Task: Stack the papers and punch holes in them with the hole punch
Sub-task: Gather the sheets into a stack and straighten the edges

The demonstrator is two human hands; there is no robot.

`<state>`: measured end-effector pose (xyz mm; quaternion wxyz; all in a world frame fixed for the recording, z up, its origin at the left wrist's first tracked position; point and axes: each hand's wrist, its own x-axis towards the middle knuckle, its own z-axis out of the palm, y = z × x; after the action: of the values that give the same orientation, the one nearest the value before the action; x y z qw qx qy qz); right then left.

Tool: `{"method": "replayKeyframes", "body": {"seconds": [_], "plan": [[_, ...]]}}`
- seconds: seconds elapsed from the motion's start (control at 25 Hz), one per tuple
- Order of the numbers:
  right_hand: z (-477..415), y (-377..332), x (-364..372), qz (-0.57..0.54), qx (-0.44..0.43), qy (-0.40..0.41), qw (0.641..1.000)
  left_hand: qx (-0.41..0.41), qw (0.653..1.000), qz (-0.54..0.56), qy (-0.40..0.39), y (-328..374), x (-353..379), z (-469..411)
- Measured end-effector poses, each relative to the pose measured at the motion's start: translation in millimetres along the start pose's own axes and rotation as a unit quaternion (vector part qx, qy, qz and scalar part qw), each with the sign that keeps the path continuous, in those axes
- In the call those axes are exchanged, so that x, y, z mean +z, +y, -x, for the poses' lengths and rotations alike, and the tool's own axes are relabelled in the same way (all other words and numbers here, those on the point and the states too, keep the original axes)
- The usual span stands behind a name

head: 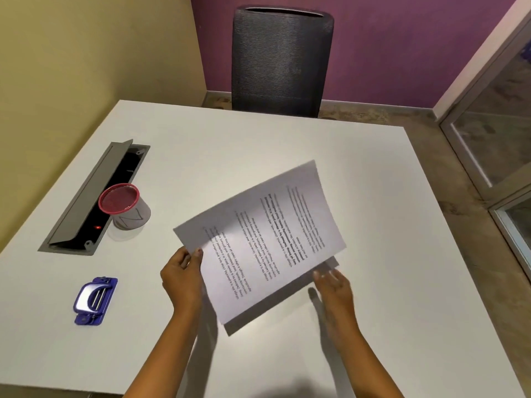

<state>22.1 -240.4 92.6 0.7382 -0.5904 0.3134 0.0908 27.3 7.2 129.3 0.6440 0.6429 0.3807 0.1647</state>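
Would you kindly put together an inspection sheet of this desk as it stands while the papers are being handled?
Surface: white table, flat, with a recessed grey cable tray whose lid is open.
Job's things: printed papers lifted and tilted above the table; blue hole punch sits apart, near the left edge, untouched.
Clutter: red-rimmed mesh pen cup beside the tray; contents cannot be told.
Hands: left hand has a grip on the papers' near-left corner; right hand is open at their lower right edge, blurred.
Cables: nothing seen; only a small red light inside the tray.
Surroundings: dark mesh chair at the far side, purple and yellow walls, glass door at right.
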Motion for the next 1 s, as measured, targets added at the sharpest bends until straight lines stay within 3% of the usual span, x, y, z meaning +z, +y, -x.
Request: {"method": "replayKeyframes", "body": {"seconds": [0.08,0.16,0.36,0.52,0.76,0.84,1.0], "plan": [[3.8,0.8,14.0,-0.039,0.034,-0.097,0.994,-0.028,0.999,0.022,-0.007,-3.2,2.9,2.0],[6.9,0.4,27.6,-0.024,0.023,-0.144,0.989,-0.033,0.999,0.025,-0.010,-5.1,6.8,9.2],[7.5,-23.8,44.6,0.040,-0.108,-0.071,0.991,-0.027,0.998,0.050,-0.039,-8.1,7.1,22.8],[5.8,-52.4,37.1,0.110,-0.160,-0.058,0.979,-0.009,0.992,0.075,-0.100,2.8,-8.1,5.3],[-0.2,-80.3,33.5,0.203,-0.210,-0.087,0.952,0.139,0.941,-0.135,-0.277,36.0,-3.8,-28.3],[1.4,-79.8,38.6,0.190,-0.227,-0.080,0.952,0.179,0.931,-0.135,-0.287,42.6,8.5,-19.5],[7.5,-73.3,41.7,0.120,-0.246,-0.042,0.961,0.188,0.950,-0.027,-0.247,44.3,26.5,-4.7]]}}
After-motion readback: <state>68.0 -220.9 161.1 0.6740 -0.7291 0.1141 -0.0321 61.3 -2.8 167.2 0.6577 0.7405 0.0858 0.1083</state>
